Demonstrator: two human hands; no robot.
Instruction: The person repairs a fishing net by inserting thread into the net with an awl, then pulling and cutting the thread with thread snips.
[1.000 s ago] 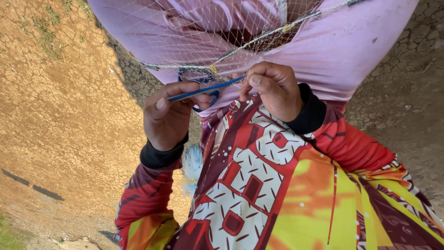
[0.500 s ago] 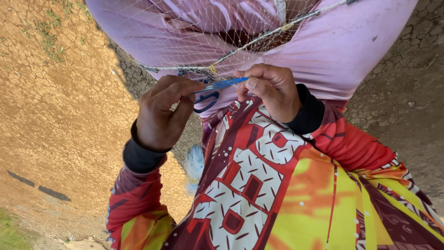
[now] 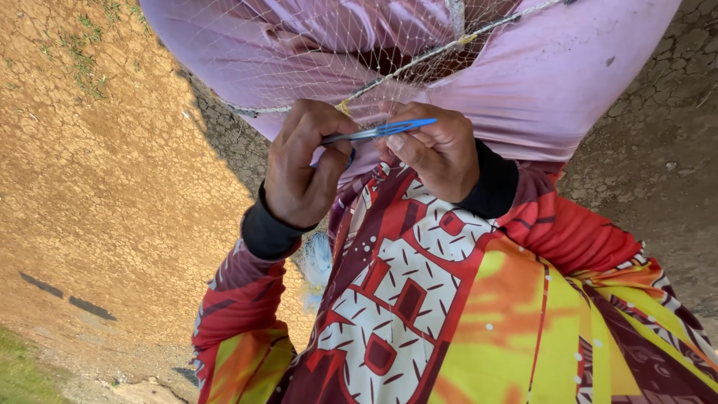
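My left hand (image 3: 299, 168) is closed around a slim blue tool (image 3: 381, 130) that points right and lies across the fingers of my right hand (image 3: 437, 153). The right hand is curled, pinching the fine white net (image 3: 321, 52) just under its rope edge (image 3: 419, 63). A small yellow knot (image 3: 344, 107) sits on that rope just above my left hand. The net is draped over pink cloth (image 3: 538, 82) at the top of the view. Both hands meet at the middle, in front of my red, yellow and white patterned shirt (image 3: 419, 299).
Cracked dry brown earth (image 3: 112, 187) fills the left side, with darker shaded ground (image 3: 658, 172) on the right. A strip of grass (image 3: 22, 374) shows at the bottom left. A pale blue tuft (image 3: 318, 262) hangs below my left wrist.
My left hand has risen and closed tighter over the blue tool. The tool's loop-shaped end, seen earlier, is now hidden in the hand, and its tip has slid further right across my right fingers.
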